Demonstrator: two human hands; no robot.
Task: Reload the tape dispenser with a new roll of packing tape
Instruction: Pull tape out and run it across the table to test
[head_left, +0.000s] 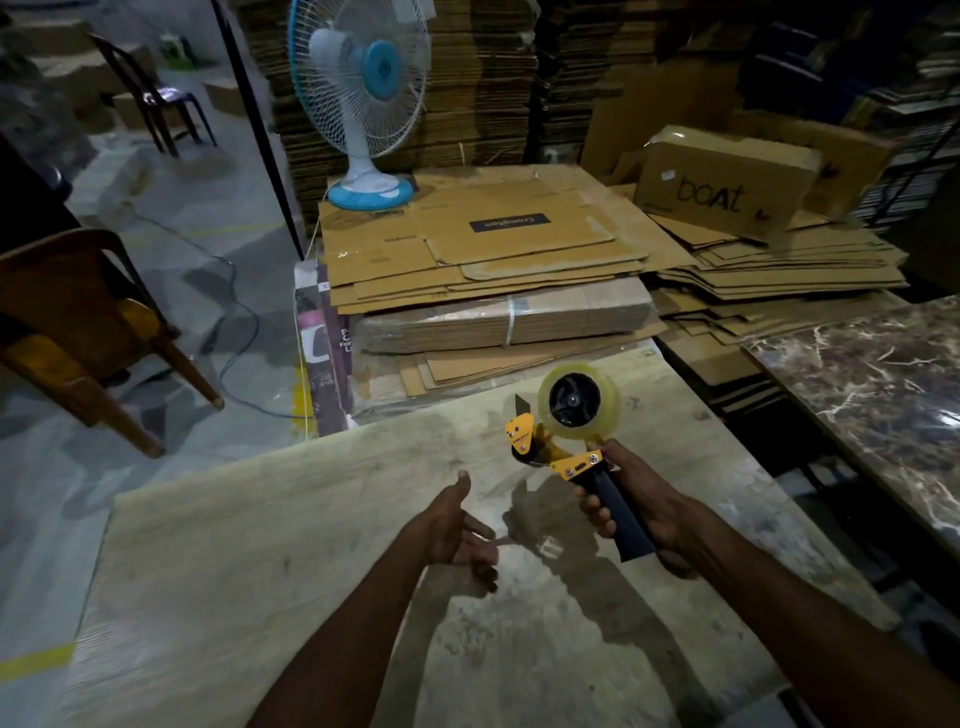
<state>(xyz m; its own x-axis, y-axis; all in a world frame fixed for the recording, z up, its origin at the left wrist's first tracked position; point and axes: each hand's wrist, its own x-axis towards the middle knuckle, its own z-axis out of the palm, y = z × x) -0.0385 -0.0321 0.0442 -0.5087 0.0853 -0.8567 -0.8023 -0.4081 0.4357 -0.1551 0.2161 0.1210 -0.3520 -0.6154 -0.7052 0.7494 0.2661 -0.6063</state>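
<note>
Gripping the dark handle, the right hand (641, 512) wraps its fingers firmly around the tape dispenser (563, 447) and holds it up above the table (291, 551), handle slanting down toward the person. On the dispenser's hub sits the roll of clear packing tape (579, 402), mounted at the top, with the yellow side plates and the cutter end pointing left. Over to the left hand (460, 530): it hangs open beside the dispenser, palm turned inward, thumb up, fingers loosely spread and curled, holding nothing and clear of the tool. Both hands cast sharp shadows on the pale, worn tabletop beneath. Moving outward, flattened cardboard sheets (483, 244) are stacked just beyond the far edge of the table, and a blue and white fan (363, 98) stands at their back left corner. A carton marked "boAt" (727, 182) rests on more cardboard to the right. A marble-patterned surface (878, 384) runs along the right side, and a brown chair (78, 322) stands on the floor at left.
</note>
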